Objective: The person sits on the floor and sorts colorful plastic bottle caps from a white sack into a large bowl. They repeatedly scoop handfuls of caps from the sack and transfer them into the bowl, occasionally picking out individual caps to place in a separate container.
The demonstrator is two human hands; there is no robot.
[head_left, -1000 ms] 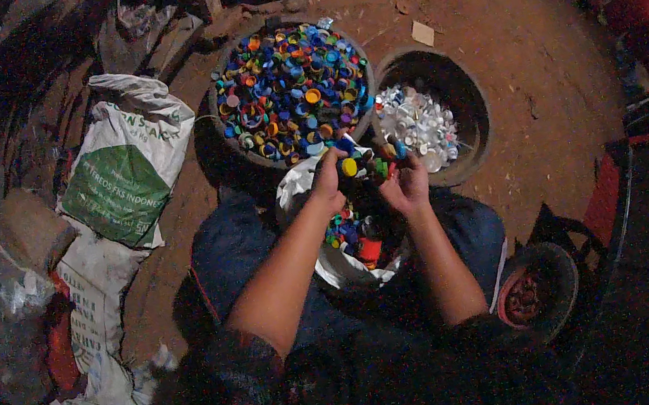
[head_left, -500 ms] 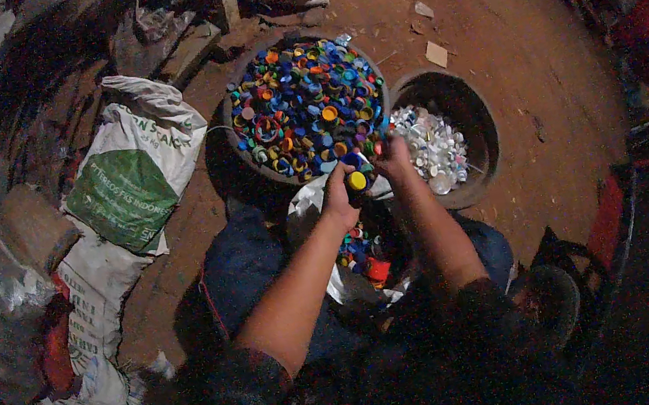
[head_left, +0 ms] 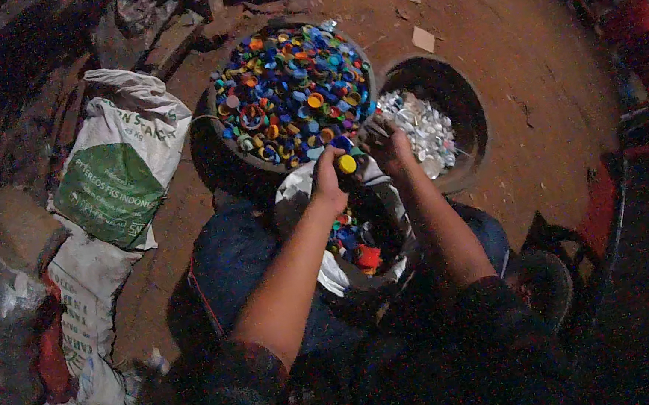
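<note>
My left hand (head_left: pixel 328 181) is closed around plastic bottle caps over the near rim of a tub; a yellow bottle cap (head_left: pixel 347 164) shows at its thumb, with a dark blue one above it. My right hand (head_left: pixel 391 149) is beside it, next to the white caps, its dim fingers apart and nothing visible in them. The large round tub (head_left: pixel 220 144) is heaped with multicoloured caps (head_left: pixel 297 94). At its right a dark tub (head_left: pixel 472 111) holds white caps (head_left: pixel 426 131). Below my hands, a white sack (head_left: pixel 289 201) stands open between my legs with coloured caps inside.
A white and green printed sack (head_left: pixel 113 187) lies on the left, above another pale sack (head_left: pixel 86 305). Brown ground (head_left: pixel 536 96) stretches to the right, with a pale flat scrap (head_left: pixel 423 39) beyond the dark tub. A dark round object (head_left: pixel 550 288) is near my right side.
My right hand's fingers have spread, and the reddish thing at their tips no longer shows. My left hand still holds the yellow cap. The whole view has shifted slightly.
</note>
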